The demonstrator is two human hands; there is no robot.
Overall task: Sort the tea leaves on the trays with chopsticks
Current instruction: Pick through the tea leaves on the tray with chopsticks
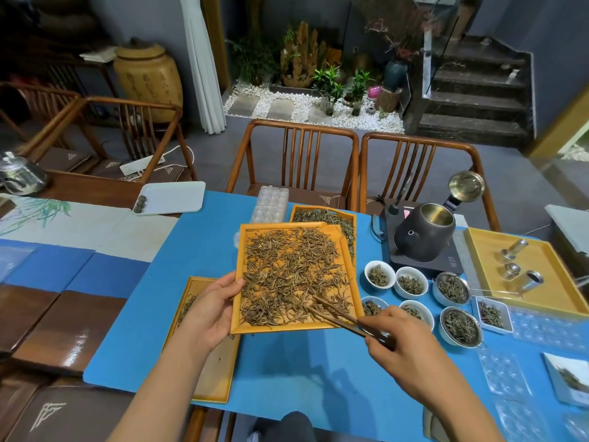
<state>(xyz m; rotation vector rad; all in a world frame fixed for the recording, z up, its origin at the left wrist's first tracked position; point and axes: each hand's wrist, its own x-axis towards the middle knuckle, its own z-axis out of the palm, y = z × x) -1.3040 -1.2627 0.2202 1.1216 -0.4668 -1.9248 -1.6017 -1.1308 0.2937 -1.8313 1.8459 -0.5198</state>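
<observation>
Sorting is under way: the left hand [213, 306] grips the left edge of the orange tray [345, 247], held lifted above the blue bench [197, 250], thumb on the rim and fingers curled beneath, while the right hand [402, 338] pinches the chopsticks [342, 317] closed, tips in the tea leaves [290, 275] at the tray's near right corner. The chopsticks' long axis runs from the right hand up and leftward, tips pointing away toward the leaf pile; the tray's long axis runs away from the person. The next move likely calls for nipping a single strand and lifting it clear.
</observation>
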